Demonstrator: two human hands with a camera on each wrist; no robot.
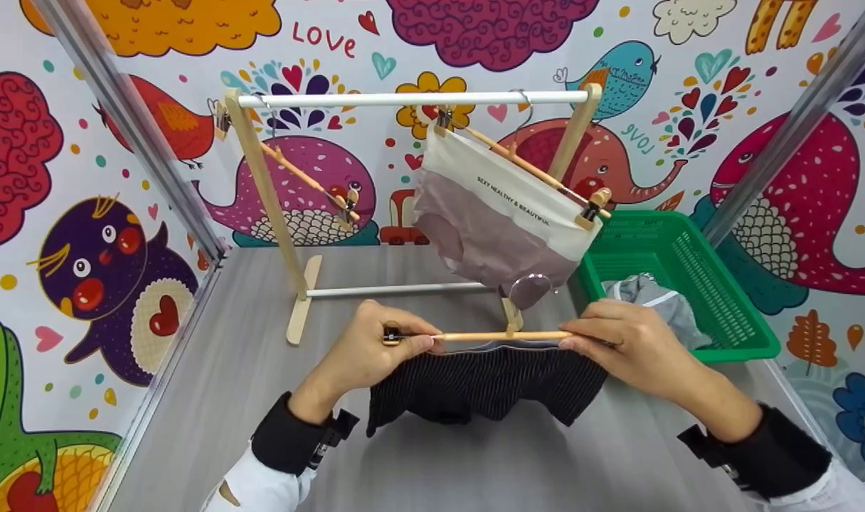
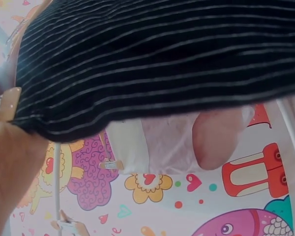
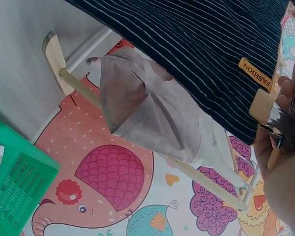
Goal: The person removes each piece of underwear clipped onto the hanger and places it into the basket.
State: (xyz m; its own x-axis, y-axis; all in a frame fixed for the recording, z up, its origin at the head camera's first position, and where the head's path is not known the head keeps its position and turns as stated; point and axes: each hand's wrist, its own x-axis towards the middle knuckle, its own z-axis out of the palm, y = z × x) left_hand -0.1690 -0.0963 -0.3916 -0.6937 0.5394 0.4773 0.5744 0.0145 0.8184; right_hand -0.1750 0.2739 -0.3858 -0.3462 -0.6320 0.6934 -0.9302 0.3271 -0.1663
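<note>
Both hands hold up a wooden clip hanger by its two ends. My left hand pinches its left end beside a black clip, thumb and fingers on the bar. At the other end, my right hand grips the bar; in the right wrist view its fingers are around a wood-and-metal clip at the garment's corner. Below the hanger hangs a black garment with thin white stripes. A tan label reading "FASHION" is near its edge. In the left wrist view, the garment fills the top.
Behind the hands stands a rack with a white rail. On it hang a bare clip hanger and a second hanger bearing white-and-mauve underwear. A green basket at right contains grey cloth. Patterned walls surround the grey table.
</note>
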